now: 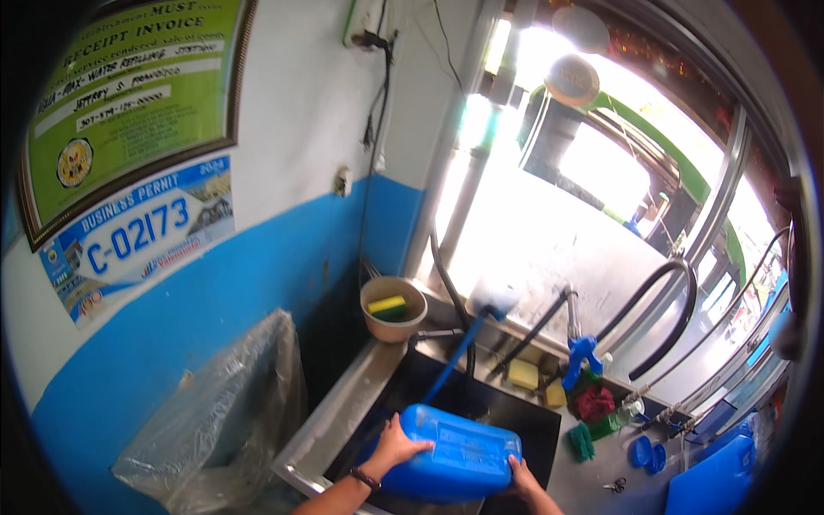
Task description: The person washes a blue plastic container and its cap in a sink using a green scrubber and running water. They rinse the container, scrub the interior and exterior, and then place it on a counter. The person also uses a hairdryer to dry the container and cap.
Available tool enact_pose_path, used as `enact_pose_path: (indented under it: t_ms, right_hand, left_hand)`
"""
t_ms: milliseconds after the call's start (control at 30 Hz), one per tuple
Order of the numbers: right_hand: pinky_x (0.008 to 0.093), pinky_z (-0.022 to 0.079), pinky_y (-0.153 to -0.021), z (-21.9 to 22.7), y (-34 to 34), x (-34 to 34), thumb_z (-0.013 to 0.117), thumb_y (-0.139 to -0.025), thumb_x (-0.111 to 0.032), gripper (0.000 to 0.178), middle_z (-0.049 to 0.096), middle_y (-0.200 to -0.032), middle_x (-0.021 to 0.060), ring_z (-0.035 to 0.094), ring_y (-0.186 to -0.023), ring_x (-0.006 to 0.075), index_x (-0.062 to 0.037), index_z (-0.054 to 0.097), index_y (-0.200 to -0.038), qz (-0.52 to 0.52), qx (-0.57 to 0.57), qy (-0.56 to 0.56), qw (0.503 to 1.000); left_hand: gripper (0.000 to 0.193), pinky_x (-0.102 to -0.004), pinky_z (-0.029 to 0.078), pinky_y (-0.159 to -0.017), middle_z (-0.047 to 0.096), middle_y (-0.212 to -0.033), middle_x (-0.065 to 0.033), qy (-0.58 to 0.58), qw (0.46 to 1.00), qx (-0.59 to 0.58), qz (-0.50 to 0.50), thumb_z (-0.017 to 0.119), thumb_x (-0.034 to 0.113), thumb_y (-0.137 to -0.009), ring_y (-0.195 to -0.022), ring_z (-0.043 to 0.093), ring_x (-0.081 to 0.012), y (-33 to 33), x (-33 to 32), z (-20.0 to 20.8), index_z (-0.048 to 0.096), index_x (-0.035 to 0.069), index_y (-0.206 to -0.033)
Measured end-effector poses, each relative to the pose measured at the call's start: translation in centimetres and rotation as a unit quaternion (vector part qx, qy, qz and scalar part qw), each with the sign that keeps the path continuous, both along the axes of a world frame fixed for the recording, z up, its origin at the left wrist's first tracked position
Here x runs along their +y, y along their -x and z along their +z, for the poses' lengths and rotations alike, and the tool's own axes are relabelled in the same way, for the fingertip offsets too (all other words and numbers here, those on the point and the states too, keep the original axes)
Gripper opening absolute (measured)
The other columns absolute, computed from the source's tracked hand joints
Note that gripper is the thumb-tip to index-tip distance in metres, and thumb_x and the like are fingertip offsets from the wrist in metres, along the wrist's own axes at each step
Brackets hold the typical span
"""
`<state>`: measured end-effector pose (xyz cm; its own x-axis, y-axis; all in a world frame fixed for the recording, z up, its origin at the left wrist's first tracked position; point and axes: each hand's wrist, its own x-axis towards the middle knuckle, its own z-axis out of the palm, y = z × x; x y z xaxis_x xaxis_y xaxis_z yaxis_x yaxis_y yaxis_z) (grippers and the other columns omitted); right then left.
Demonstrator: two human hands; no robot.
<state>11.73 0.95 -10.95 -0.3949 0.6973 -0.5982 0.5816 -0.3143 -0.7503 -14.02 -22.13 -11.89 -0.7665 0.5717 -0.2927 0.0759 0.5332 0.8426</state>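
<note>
A blue plastic water container (463, 451), rounded and box-shaped, is tilted over the dark steel sink (542, 419) with one broad face turned up. My left hand (399, 451) grips its left end, thumb lying across the upper face. At the opposite end my right hand (520, 476) holds the corner, its thumb on the edge and the other fingers mostly hidden. The container's underside and any opening are out of sight. Just behind it, a long blue stick-like handle (451, 369) leans in the sink.
A bowl (390, 330) with a sponge stands at the sink's far left corner. Behind the sink rise a tap with a blue handle (580, 360) and black hoses. Sponges (523, 373), a red cloth (594, 402), scissors (614, 486) and another blue container (712, 481) lie to the right.
</note>
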Motion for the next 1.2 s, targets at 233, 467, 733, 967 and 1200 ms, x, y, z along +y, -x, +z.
enact_pose_path:
  t_ms: [233, 467, 733, 967, 1200]
  right_hand:
    - [0.0394, 0.053, -0.071, 31.5, 23.8, -10.2, 0.071, -0.086, -0.031, 0.039, 0.068, -0.082, 0.0119, 0.067, -0.078, 0.0298, -0.0098, 0.065, -0.118, 0.463, 0.120, -0.521, 0.707]
    - [0.0432, 0.048, -0.087, 51.6, 54.9, -8.1, 0.067, -0.091, -0.037, 0.075, 0.063, -0.108, 0.0077, 0.054, -0.104, 0.0169, -0.0108, 0.032, -0.151, 0.135, 0.431, -0.429, 0.782]
    - [0.0345, 0.044, -0.078, 53.9, 60.8, -10.9, 0.072, -0.086, -0.032, 0.037, 0.066, -0.092, 0.0068, 0.057, -0.089, 0.0182, -0.0010, 0.066, -0.106, 0.141, 0.554, -0.471, 0.672]
    - [0.0468, 0.048, -0.074, 53.7, 59.2, -13.4, 0.075, -0.081, -0.035, 0.034, 0.066, -0.079, 0.0198, 0.065, -0.078, 0.0365, -0.0025, 0.072, -0.091, 0.016, 0.482, -0.591, 0.647]
    - [0.0430, 0.051, -0.090, 44.6, 45.6, -15.8, 0.070, -0.085, -0.022, 0.066, 0.045, -0.124, 0.0253, 0.056, -0.110, 0.0413, -0.0111, 0.041, -0.144, 0.198, 0.376, -0.742, 0.519]
  left_hand:
    - [0.130, -0.0452, 0.026, -0.116, 0.025, -0.148, -0.0399, 0.008, 0.999, -0.051, -0.003, 0.081, 0.060, -0.063, -0.142, 0.025, -0.0471, 0.8, -1.7, -1.5, 0.014, -0.013, -0.147]
    - [0.124, -0.0454, 0.028, -0.116, 0.019, -0.148, -0.0427, -0.064, 0.997, -0.037, -0.003, 0.084, 0.044, -0.066, -0.140, 0.025, -0.0506, -1.6, 0.8, -2.5, 0.009, -0.010, -0.148]
    - [0.124, -0.0471, 0.026, -0.116, 0.015, -0.150, -0.0400, -0.081, 0.996, -0.007, 0.027, 0.085, 0.044, -0.064, -0.140, 0.023, -0.0499, -1.4, -0.5, -2.1, 0.013, -0.015, -0.146]
    - [0.122, -0.0467, 0.027, -0.116, 0.025, -0.146, -0.0404, -0.093, 0.996, 0.013, 0.000, 0.084, 0.045, -0.064, -0.138, 0.026, -0.0499, -2.5, 0.6, -2.9, 0.015, -0.015, -0.145]
    - [0.123, -0.0448, 0.022, -0.118, 0.017, -0.148, -0.0422, -0.071, 0.996, -0.045, -0.026, 0.081, 0.051, -0.069, -0.143, 0.018, -0.0472, -1.6, -0.7, 0.3, 0.012, -0.017, -0.145]
